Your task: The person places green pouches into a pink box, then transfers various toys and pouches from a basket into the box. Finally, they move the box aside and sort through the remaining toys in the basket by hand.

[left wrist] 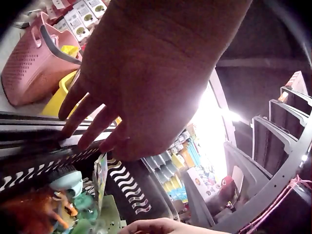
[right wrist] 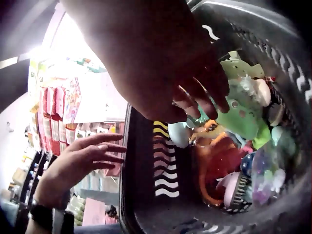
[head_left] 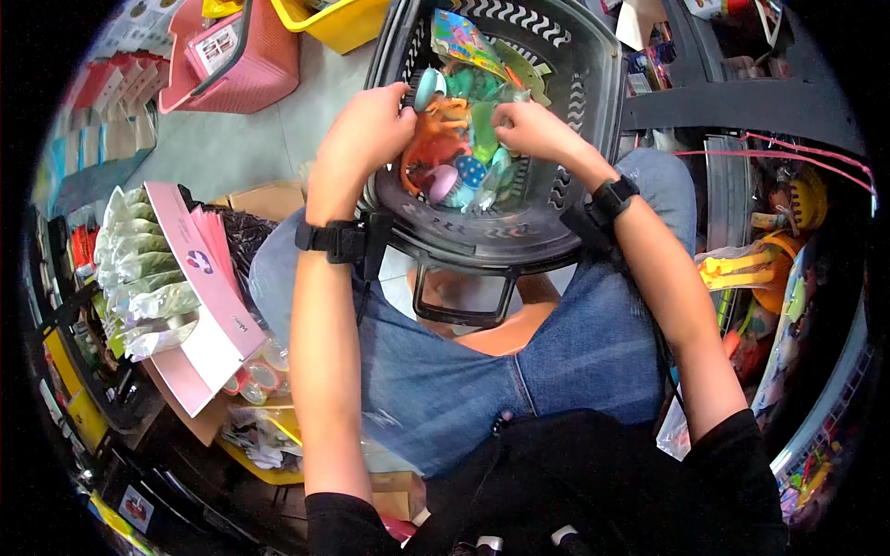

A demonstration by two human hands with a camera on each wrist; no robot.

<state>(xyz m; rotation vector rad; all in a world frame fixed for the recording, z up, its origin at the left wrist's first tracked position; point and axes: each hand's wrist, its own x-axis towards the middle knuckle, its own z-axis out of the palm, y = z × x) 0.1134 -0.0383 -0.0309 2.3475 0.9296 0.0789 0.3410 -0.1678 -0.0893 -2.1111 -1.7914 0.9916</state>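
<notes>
Well, from where I sit at the controls, the freest room inside the black basket (head_left: 547,218) is along its right wall and near end, where slotted plastic shows bare; the toys bunch toward the left and middle. At the left rim I have the left hand (head_left: 366,125), its fingers spread and loosely extended beside the edge, near a light-blue brush (head_left: 429,90); I can't tell whether it touches the rim. Over the middle of the load is the right hand (head_left: 538,132), fingers bent down at a green toy (head_left: 484,130); I can't tell whether they pinch it or only hang against it. Below, the basket is between the person's knees in blue jeans (head_left: 593,343), with grey floor tile (head_left: 232,144) showing ahead on the left, a pink basket (head_left: 269,69) and a yellow basket (head_left: 343,26) standing on it. Close on the left I see a pink display box (head_left: 209,264) of pale packets, while crowded shelving hems the right. As for direction, the basket's handle (head_left: 464,320) hangs over the near end, pointing at the person; the green toy's longer axis runs roughly away from them. Around it are an orange toy (head_left: 431,139) to the left, a blue dotted ball (head_left: 470,170) nearer the person, and a colourful packet (head_left: 464,42) leaning slantwise at the far end.
</notes>
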